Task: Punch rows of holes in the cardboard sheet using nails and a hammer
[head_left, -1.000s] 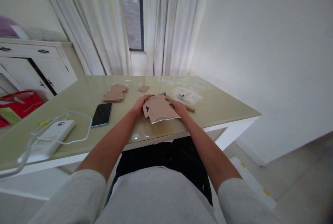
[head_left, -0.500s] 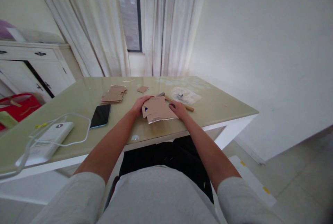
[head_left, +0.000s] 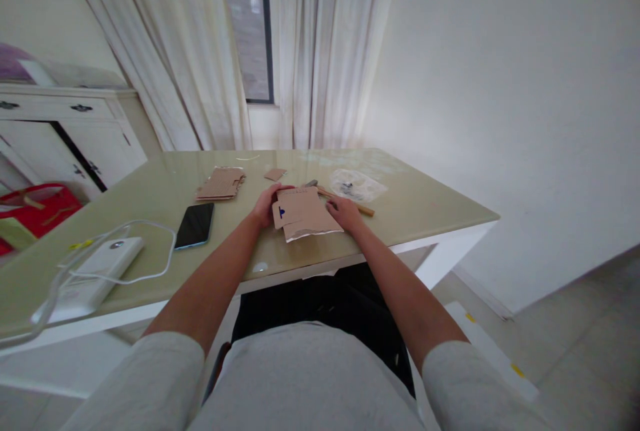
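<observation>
Both hands grip a flat cardboard piece.

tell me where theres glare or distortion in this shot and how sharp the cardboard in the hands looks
Head view: the glossy table mirrors window light, with bright spots near its front edge; wide-lens bending curves the curtains and cabinet, corners darken; the cardboard piece between left hand and right hand is soft, its blue mark unreadable.
</observation>
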Demonstrator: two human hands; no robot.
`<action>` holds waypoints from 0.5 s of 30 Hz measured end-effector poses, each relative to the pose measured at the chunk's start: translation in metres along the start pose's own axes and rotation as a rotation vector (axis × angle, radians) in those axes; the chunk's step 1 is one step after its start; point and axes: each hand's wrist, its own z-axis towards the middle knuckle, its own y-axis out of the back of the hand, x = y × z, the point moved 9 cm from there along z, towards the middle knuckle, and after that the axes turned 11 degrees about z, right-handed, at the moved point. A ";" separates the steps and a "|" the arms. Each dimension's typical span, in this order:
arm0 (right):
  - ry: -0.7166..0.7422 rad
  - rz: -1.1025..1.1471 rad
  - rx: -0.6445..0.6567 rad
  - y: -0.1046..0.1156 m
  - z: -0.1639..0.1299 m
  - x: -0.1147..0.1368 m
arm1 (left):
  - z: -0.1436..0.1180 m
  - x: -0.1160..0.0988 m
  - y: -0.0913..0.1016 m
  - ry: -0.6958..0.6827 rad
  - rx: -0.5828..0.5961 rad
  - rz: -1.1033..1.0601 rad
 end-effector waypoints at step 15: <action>0.109 0.134 -0.260 0.022 -0.007 0.006 | -0.004 -0.039 0.008 -0.347 -0.194 0.048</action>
